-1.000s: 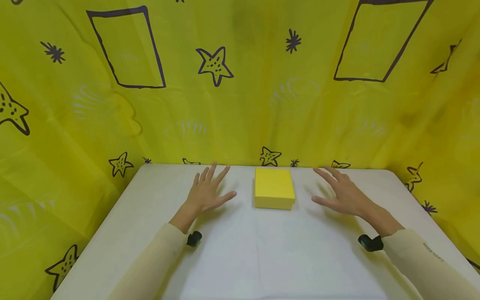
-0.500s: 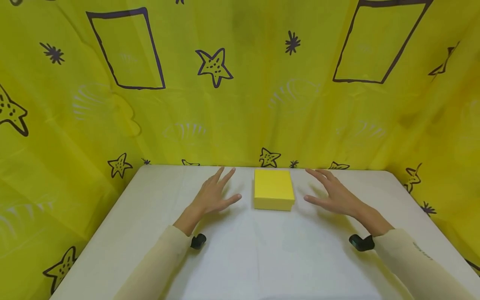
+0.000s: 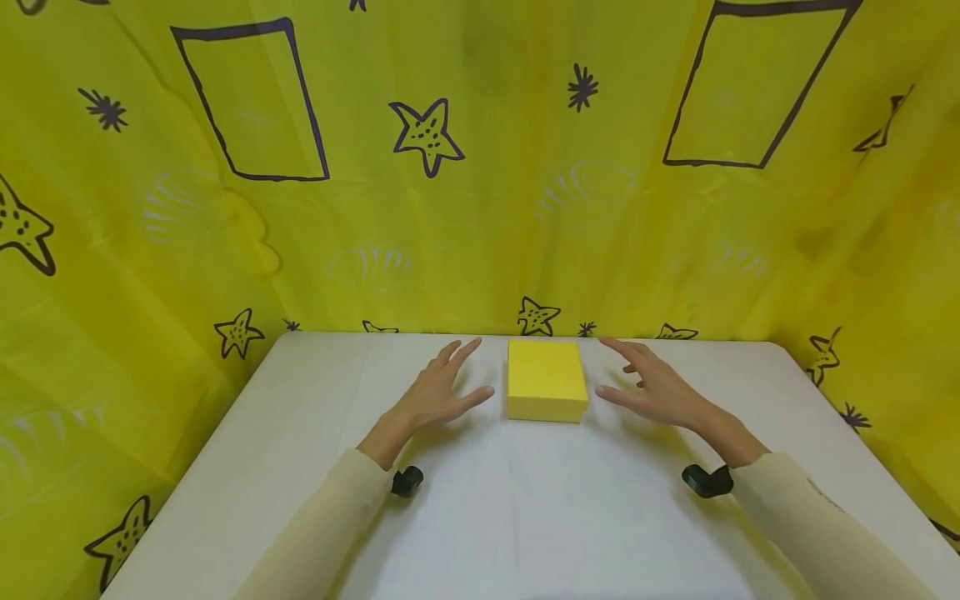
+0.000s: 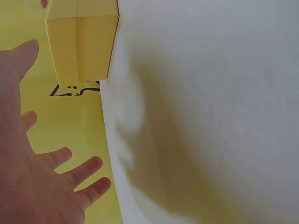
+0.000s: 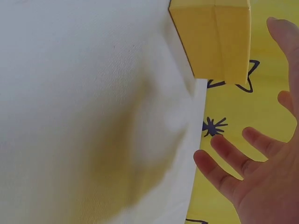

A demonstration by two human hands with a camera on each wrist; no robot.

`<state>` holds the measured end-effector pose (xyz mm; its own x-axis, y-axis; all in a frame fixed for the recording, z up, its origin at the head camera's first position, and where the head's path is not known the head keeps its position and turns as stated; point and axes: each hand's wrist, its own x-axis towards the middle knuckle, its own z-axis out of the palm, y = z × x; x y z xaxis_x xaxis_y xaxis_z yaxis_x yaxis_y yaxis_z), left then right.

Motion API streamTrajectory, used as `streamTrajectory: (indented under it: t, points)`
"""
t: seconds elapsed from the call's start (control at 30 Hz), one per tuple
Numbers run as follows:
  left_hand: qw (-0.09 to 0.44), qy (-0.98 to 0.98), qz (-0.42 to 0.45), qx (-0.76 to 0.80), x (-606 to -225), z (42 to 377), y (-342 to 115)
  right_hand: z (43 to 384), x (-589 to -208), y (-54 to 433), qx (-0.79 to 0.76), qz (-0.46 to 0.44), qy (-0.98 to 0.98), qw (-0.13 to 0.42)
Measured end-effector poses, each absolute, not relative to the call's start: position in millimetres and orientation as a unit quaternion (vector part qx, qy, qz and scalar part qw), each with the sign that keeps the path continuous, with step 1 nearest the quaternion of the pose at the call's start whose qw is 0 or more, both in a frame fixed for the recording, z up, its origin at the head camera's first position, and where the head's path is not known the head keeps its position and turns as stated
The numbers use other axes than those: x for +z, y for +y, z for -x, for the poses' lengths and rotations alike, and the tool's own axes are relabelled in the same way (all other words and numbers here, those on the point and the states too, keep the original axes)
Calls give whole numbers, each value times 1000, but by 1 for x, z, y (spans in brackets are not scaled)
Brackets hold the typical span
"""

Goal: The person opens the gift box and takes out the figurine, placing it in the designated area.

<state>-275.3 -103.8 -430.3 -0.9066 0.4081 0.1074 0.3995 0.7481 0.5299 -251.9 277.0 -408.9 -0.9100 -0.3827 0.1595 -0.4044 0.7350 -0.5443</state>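
Observation:
A yellow lidded box [image 3: 546,371] sits on the white table, near its far edge. To its left is my left hand [image 3: 435,396], fingers spread and thumb toward the box, a small gap between them. My right hand [image 3: 660,389] is held on the other side, palm facing the box and also apart from it. Both hands hold nothing and cast shadows on the tabletop. In the left wrist view, the box [image 4: 84,42] shows its side above my spread fingers [image 4: 84,172]. The right wrist view shows the box [image 5: 212,39] beyond my thumb and fingers [image 5: 219,172].
The white table [image 3: 517,517] reaches back to a yellow curtain [image 3: 480,208] printed with starfish and frames, which also hangs along both sides. Small black devices are worn at the left wrist [image 3: 407,481] and the right wrist [image 3: 707,481].
Both hands have moved inward toward the box, the left one rightward and the right one leftward. The box has stayed in place on the table.

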Motion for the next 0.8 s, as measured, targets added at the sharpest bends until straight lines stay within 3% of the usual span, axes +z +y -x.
streamTrajectory:
  t: [0.4, 0.8]
  points:
    - [9, 890, -266, 371, -428, 278, -89, 257, -399, 264, 361, -218, -907, -23]
    - [82, 870, -220, 434, -420, 279, -79, 261, -391, 253, 429, -178, -878, -117]
